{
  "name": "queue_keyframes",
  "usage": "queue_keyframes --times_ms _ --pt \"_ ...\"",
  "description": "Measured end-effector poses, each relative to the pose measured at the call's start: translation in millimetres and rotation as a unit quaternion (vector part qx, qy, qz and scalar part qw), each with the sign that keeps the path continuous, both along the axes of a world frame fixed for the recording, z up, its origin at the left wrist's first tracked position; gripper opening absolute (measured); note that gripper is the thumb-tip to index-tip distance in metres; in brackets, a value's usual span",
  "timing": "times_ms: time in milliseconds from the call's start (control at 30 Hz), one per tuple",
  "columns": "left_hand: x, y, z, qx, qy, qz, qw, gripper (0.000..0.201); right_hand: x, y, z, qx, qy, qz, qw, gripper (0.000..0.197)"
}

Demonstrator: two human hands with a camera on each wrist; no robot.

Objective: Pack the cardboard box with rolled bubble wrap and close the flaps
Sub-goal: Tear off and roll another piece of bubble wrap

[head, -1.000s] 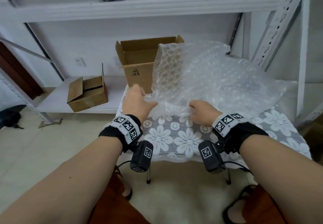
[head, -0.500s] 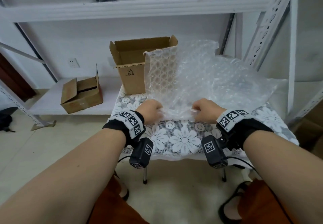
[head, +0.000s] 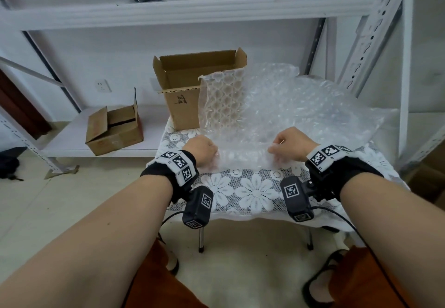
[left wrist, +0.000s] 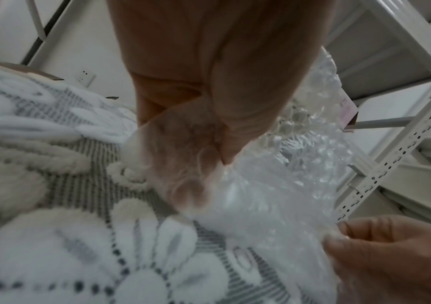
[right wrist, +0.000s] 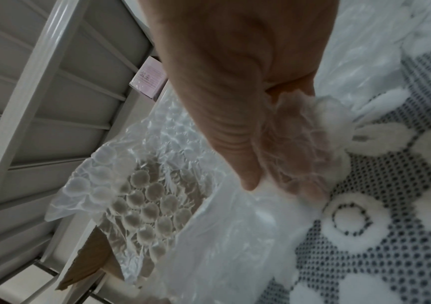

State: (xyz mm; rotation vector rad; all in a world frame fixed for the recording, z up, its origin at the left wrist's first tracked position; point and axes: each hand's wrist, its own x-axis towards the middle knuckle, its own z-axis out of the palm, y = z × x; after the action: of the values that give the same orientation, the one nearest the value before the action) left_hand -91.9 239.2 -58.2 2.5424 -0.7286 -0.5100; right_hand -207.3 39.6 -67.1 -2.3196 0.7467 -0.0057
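Step in hand looks like the start of the roll: both hands grip the near edge of the bubble wrap (head: 277, 115) on the small table (head: 252, 194) with the flower-pattern cloth. Left hand (head: 201, 151) is curled tight round the left end of that edge, thumb over the plastic in the left wrist view. Right hand (head: 290, 145) is clamped on the right end, fingers wrapped in the film in the right wrist view. The hands are apart, with the edge bunched between them.

The wrap spreads away from the hands, and its far left part stands up against the open cardboard box (head: 192, 91) at the table's back left. The box is upright, flaps up, nothing visible inside.

Next move, my guess: turn the edge over itself evenly with both hands, keep the roll tight enough to fit the box mouth, then lift it in and fold the flaps.

Counts: one wrap sheet, one box on the table, one second box (head: 115, 129) on the low shelf (head: 72, 144), two hands
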Motion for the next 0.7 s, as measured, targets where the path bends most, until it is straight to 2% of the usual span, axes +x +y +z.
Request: queue_keyframes --times_ms 67,133,200,267,333,400,467,600,700 --pt "5 -2 -10 -0.013 -0.033 0.012 0.999 0.027 1 1 -5 0.004 -0.007 -0.017 1.000 0.016" --pt "6 -2 -18 -0.017 -0.108 0.026 0.994 0.018 0 2 -9 -0.002 -0.006 -0.018 1.000 0.014" --pt "4 -3 -21 -0.061 -0.178 0.023 0.982 0.019 1 4 -9 -0.007 -0.003 -0.016 1.000 0.013" --pt "-1 -6 -15 -0.143 -0.275 -0.020 0.951 0.017 2 4 -8 -0.007 0.001 -0.015 1.000 0.012" --pt "-8 -10 -6 -0.208 -0.313 -0.065 0.924 0.011 3 4 -8 -0.012 0.007 -0.014 1.000 0.013" --pt "-15 -14 0 -0.204 -0.285 -0.122 0.929 0.009 4 4 -9 -0.010 0.012 -0.015 1.000 0.013" --pt "-18 -16 -3 -0.153 -0.226 -0.152 0.950 0.005 4 4 -9 -0.006 0.013 -0.019 1.000 0.013" --pt "-13 -13 -19 -0.079 -0.134 -0.135 0.979 0.028 1 5 -9 -0.017 0.014 -0.032 0.999 0.012" --pt "-11 -10 -24 -0.089 -0.125 -0.123 0.981 0.035 1 7 -10 -0.024 0.012 -0.038 0.999 0.014"
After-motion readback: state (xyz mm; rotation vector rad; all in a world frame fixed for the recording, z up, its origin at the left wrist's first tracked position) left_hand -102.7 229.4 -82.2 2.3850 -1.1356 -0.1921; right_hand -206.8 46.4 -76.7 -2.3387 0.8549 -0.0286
